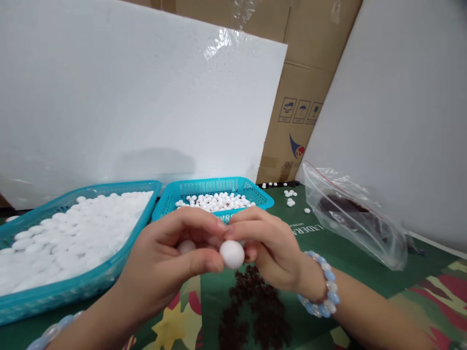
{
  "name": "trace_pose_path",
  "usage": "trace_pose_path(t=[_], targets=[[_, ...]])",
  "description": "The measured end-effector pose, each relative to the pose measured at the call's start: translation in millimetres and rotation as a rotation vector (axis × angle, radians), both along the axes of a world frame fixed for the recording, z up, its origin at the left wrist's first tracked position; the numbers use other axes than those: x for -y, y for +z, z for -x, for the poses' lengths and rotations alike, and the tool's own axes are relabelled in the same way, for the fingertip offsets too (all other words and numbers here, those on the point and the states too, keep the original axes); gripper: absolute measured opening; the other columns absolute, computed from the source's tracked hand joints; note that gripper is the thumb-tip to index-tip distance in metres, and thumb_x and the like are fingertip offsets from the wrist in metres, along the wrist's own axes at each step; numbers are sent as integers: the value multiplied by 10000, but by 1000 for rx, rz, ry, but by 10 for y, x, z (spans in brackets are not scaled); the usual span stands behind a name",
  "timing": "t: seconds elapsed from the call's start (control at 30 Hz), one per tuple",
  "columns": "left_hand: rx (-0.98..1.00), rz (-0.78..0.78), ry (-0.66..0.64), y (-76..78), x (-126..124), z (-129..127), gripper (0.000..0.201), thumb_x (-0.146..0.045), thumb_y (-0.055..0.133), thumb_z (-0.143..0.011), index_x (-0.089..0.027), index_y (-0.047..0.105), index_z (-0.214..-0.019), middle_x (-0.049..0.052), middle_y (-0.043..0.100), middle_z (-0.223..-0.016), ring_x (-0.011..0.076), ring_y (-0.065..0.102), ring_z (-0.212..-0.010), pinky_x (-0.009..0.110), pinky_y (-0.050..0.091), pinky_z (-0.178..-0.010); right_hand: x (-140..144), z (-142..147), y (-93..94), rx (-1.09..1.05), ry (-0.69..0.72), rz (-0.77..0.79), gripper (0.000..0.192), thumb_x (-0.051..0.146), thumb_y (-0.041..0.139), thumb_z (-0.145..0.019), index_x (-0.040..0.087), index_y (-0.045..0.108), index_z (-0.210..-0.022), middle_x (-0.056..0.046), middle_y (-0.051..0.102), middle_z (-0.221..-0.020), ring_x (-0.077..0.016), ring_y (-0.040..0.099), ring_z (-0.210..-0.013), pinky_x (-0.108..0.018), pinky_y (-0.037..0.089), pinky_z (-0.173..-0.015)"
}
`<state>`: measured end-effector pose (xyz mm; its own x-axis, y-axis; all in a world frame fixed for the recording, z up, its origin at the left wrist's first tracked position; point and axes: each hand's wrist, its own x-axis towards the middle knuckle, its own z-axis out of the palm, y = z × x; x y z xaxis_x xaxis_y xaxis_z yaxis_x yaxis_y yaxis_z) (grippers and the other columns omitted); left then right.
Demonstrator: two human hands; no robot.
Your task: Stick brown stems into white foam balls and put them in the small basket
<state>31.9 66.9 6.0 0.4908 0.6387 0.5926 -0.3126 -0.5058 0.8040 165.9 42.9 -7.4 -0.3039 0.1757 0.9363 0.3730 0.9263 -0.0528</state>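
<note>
My left hand [171, 248] is closed, with thumb and fingers gripping a smooth white ball [232, 254]. A second white ball [187, 247] shows inside its curled palm. Close against the right side of the front ball is my right hand [272, 243], its fingers pinched together; whatever they hold is hidden. Below both hands, small dark reddish-brown bits [251, 306] lie scattered on the green table cover [314, 277].
A large teal basket [109, 272] full of white balls stands at left. Behind my hands, a smaller teal basket [215, 183] holds more balls. Several loose balls [290, 193] lie near a clear plastic bag [357, 228] with dark contents. Cardboard [302, 82] and a white board [146, 87] stand behind.
</note>
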Motion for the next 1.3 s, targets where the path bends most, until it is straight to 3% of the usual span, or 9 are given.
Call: trace_pose_path(t=[0.17,0.33,0.5,0.6,0.67,0.77,0.9,1.1,1.3], targets=[[5,39,-41,-1,17,5,112,-232,585,-546,-284,598,-645,-66,605,-587,52,547,-493,77,457,-454,-9,-3,-19,-22,83,57,155,230,288,-789,174,432,-787,-11,512,-619,-81,466,-611,-173,406,-579],[-44,-23,-54,13,3,18,104,-235,566,-568,-273,611,-654,-39,606,-597,69,547,-485,110,463,-450,16,-23,7,3,10,114,166,253,267,-792,182,415,-770,-6,518,-598,-89,476,-575,-187,407,-564],[-73,-170,86,16,-2,19,242,-92,617,-483,-291,612,-622,-56,595,-557,63,516,-437,110,437,-396,26,-24,7,15,1,115,162,250,261,-792,182,402,-748,-4,505,-566,-97,478,-570,-195,405,-551],[-76,-214,168,4,9,13,206,-84,581,-513,-280,598,-573,-65,569,-497,65,498,-406,124,420,-362,15,-12,-9,-1,51,180,128,228,276,-785,183,390,-750,4,492,-571,-92,466,-548,-203,398,-539],[-120,-287,275,-1,16,14,152,-115,556,-547,-263,580,-574,-67,551,-485,56,485,-398,115,399,-348,8,-5,-18,-31,86,297,90,202,302,-771,177,389,-761,-1,485,-619,-85,457,-562,-198,387,-520],[-198,-521,498,-4,16,18,68,-171,534,-579,-239,542,-574,-74,523,-481,32,442,-400,91,356,-346,1,22,-35,-101,188,538,108,166,311,-750,165,409,-794,5,433,-635,-66,410,-537,-169,344,-438],[-310,-802,689,-26,1,5,86,-185,473,-637,-201,507,-560,-54,497,-498,30,440,-438,104,348,-387,-16,109,-75,-363,450,877,119,199,345,-723,163,451,-760,48,337,-522,-28,290,-400,-128,225,-323],[-380,-1017,737,-67,-72,-30,111,-183,393,-695,-181,497,-660,-32,495,-553,37,454,-476,114,343,-415,-50,202,-119,-708,609,1281,239,372,531,-598,159,449,-668,87,339,-426,6,256,-327,-96,173,-294],[-471,-1107,793,-24,-59,9,159,-238,368,-717,-164,462,-612,-30,463,-515,47,419,-479,134,314,-436,-133,157,-131,-786,705,1421,221,301,565,-556,147,407,-537,85,401,-383,14,278,-288,-79,172,-267]])
